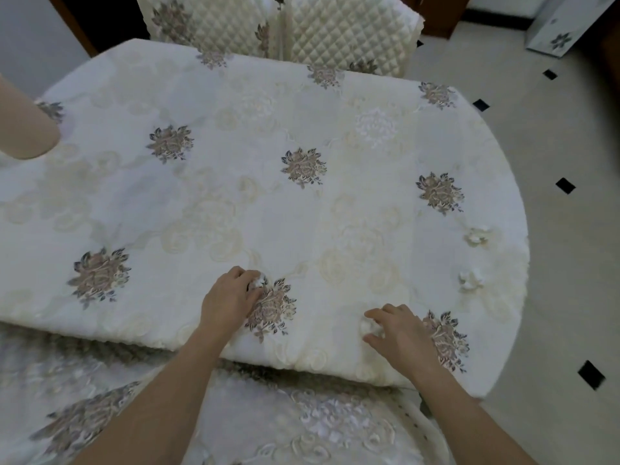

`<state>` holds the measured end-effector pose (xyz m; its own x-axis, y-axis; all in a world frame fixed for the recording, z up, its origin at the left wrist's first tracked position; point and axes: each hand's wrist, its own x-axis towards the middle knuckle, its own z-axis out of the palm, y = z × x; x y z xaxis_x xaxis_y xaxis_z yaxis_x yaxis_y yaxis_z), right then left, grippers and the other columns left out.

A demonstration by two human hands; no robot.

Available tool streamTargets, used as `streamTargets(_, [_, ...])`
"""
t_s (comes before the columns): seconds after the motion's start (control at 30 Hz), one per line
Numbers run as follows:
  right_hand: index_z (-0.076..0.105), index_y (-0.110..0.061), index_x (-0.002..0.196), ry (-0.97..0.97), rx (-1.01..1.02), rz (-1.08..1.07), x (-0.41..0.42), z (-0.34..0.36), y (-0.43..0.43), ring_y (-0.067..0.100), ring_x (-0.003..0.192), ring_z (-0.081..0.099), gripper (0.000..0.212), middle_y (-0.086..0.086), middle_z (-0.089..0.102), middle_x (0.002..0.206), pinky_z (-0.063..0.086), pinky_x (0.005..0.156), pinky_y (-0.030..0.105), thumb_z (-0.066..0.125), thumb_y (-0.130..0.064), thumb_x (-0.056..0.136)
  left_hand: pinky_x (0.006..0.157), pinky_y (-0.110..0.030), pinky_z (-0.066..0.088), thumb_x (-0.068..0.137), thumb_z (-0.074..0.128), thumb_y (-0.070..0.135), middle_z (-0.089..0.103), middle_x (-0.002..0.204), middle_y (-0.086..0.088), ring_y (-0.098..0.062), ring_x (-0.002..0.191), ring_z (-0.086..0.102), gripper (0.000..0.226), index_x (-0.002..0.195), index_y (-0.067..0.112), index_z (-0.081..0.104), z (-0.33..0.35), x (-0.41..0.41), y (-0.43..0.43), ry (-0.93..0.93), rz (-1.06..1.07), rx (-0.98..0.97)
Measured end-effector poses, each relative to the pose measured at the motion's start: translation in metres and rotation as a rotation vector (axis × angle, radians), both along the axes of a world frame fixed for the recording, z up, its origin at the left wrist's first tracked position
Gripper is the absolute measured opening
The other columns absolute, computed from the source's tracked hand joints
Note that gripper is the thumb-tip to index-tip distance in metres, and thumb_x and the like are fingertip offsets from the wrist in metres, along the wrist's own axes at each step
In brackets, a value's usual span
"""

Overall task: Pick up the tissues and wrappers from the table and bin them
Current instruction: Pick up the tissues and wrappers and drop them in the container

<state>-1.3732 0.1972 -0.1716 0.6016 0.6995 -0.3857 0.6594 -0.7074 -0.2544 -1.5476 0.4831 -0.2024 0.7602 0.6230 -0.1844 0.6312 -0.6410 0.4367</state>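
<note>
A white cloth with embroidered flowers covers the table [235, 135]. My left hand [229, 298] is near the front edge, its fingers curled round a small crumpled white tissue [259, 282]. My right hand [401, 333] lies further right, thumb and fingers closing on another crumpled white tissue [370, 327] that rests on the cloth. Two more crumpled tissues lie by the table's right edge, one further back [476, 237] and one nearer [471, 280]. No bin is in view.
Two quilted chair backs [278, 28] stand at the far side of the table. A beige cylinder-like object [23, 125] juts in at the left edge. Tiled floor [567, 229] with black diamonds runs along the right. A padded chair seat [302, 427] sits below my arms.
</note>
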Motion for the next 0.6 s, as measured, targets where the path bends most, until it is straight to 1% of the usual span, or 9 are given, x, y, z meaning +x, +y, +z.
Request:
streamTargets(0.07, [0.065,-0.032,0.115,-0.027,0.009,-0.021,-0.002,-0.006,-0.001,0.018,0.102,0.054,0.033,-0.012,0.065,0.108,0.047,0.077,0.034,0.065,-0.043,0.084,0.064,-0.037,0.052,0.09,0.067,0.033,0.06,0.1,0.003,-0.022,0.087,0.061,0.024,0.112,0.023,0.067,0.0,0.003,-0.002,-0.014,-0.007,0.01])
streamTargets(0.17, [0.069,-0.028,0.101,-0.069,0.024,-0.059,-0.004,-0.014,-0.004,0.02,0.087,0.058,0.028,-0.01,0.067,0.091,0.047,0.069,0.035,0.072,-0.042,0.077,0.062,-0.038,0.052,0.09,0.067,0.028,0.059,0.095,0.002,-0.023,0.085,0.061,0.017,0.103,0.018,0.068,-0.003,0.006,-0.004,-0.034,-0.008,0.013])
streamTargets(0.27, [0.065,-0.025,0.092,-0.105,0.045,-0.073,-0.008,-0.02,-0.007,0.022,0.078,0.058,0.027,-0.007,0.064,0.08,0.046,0.061,0.035,0.073,-0.044,0.075,0.062,-0.039,0.051,0.09,0.066,0.025,0.057,0.093,0.0,-0.025,0.084,0.059,0.014,0.1,0.015,0.067,-0.006,0.006,-0.006,-0.043,-0.003,0.011])
streamTargets(0.37, [0.058,-0.025,0.097,-0.074,0.032,-0.116,-0.012,-0.018,-0.009,0.019,0.082,0.055,0.028,-0.006,0.062,0.082,0.043,0.061,0.033,0.063,-0.05,0.084,0.063,-0.043,0.052,0.092,0.065,0.026,0.056,0.098,-0.003,-0.024,0.09,0.055,0.015,0.102,0.015,0.065,-0.005,0.004,-0.011,-0.042,0.017,0.017])
streamTargets(0.43, [0.054,-0.025,0.1,0.0,0.031,-0.173,-0.014,-0.015,-0.009,0.018,0.082,0.055,0.03,-0.006,0.061,0.083,0.043,0.061,0.032,0.058,-0.052,0.087,0.064,-0.04,0.05,0.094,0.062,0.028,0.057,0.094,-0.002,-0.024,0.088,0.055,0.014,0.103,0.017,0.063,0.0,0.005,-0.016,-0.06,0.023,0.0])
streamTargets(0.53, [0.054,-0.025,0.101,0.154,0.128,-0.335,-0.014,-0.004,-0.006,0.016,0.078,0.058,0.03,-0.008,0.061,0.084,0.047,0.063,0.032,0.06,-0.05,0.086,0.064,-0.034,0.044,0.096,0.058,0.032,0.058,0.085,0.003,-0.019,0.08,0.055,0.013,0.101,0.02,0.061,0.014,0.008,-0.025,-0.116,0.068,-0.081])
streamTargets(0.6, [0.055,-0.025,0.101,0.194,0.206,-0.399,-0.009,0.007,-0.001,0.012,0.075,0.059,0.028,-0.01,0.061,0.085,0.044,0.058,0.028,0.062,-0.048,0.086,0.064,-0.032,0.044,0.096,0.057,0.035,0.062,0.085,0.007,-0.014,0.075,0.057,0.013,0.099,0.023,0.062,0.026,0.013,-0.032,-0.159,0.117,-0.142])
